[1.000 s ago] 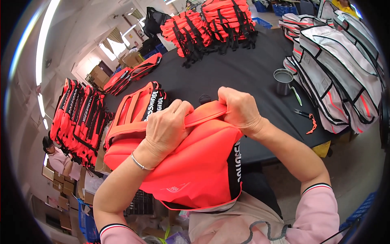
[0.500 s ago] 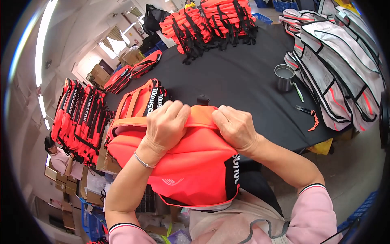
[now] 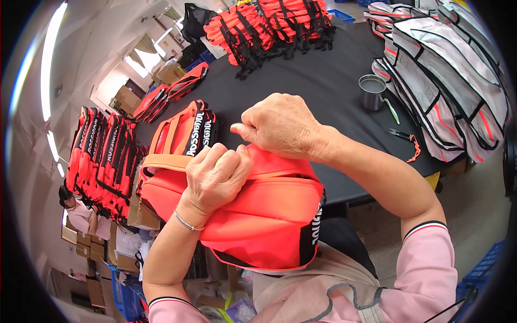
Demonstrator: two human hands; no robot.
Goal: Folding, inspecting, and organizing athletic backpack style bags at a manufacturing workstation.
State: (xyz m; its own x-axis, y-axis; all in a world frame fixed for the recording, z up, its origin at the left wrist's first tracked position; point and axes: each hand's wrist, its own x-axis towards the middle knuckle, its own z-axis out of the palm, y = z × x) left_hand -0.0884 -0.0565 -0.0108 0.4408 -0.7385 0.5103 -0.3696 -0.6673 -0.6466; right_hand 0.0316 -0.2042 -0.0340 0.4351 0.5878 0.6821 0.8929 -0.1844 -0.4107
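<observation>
An orange padded bag point(image 3: 264, 215) with black trim lies against my lap at the near edge of a black table point(image 3: 323, 86). My left hand point(image 3: 215, 175) is closed in a fist on the bag's top edge, a thin bracelet at the wrist. My right hand point(image 3: 280, 126) pinches the same top edge just behind it, fingers curled down. A second orange bag point(image 3: 180, 134) with a black lettered strap lies flat on the table right behind the held one.
A metal cup point(image 3: 372, 91) and small scissors point(image 3: 401, 134) sit right of my hands. White bags point(image 3: 447, 75) pile at the right, orange bags with black straps point(image 3: 269, 27) at the far edge and on the left point(image 3: 102, 161). A person point(image 3: 75, 210) sits lower left among cartons.
Both hands came closer together on the bag's top edge, and the bag was pulled nearer to me and looms larger. My right hand shifted left toward the left fist.
</observation>
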